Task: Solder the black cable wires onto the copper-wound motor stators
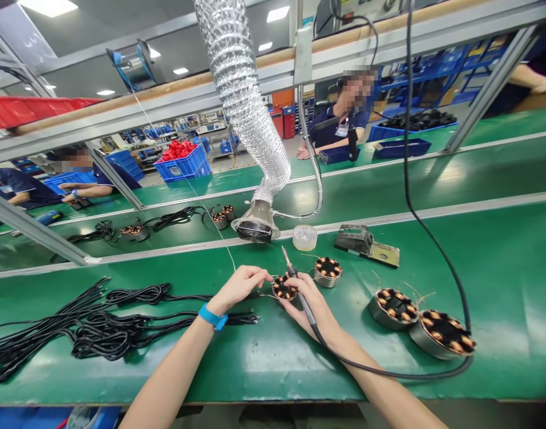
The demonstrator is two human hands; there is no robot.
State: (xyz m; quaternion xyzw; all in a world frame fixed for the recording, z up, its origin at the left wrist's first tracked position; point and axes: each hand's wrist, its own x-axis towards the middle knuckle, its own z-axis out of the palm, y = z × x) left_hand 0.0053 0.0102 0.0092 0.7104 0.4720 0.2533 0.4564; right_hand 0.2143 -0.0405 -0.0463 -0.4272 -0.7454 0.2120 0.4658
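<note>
My right hand (315, 301) is closed around a soldering iron (294, 273), its tip pointing up and away from me. The same hand's fingers also touch a small motor stator (282, 291) with copper windings in a metal ring. At that stator's left edge, my left hand (244, 285) has thumb and fingers pressed together; whatever they pinch is too small to make out. A thin wire (219, 229) runs down from a spool (134, 64) overhead to behind the left hand. Another stator (328, 271) stands just right of the right hand, with loose wire ends.
Black cables (116, 328) lie bundled at left. Two more stators (393, 308) sit at right, near the iron's cord (452, 280). Behind are a fume extraction hood (256, 223), a round tub (304, 237) and an iron stand (366, 244). Co-workers sit across the bench.
</note>
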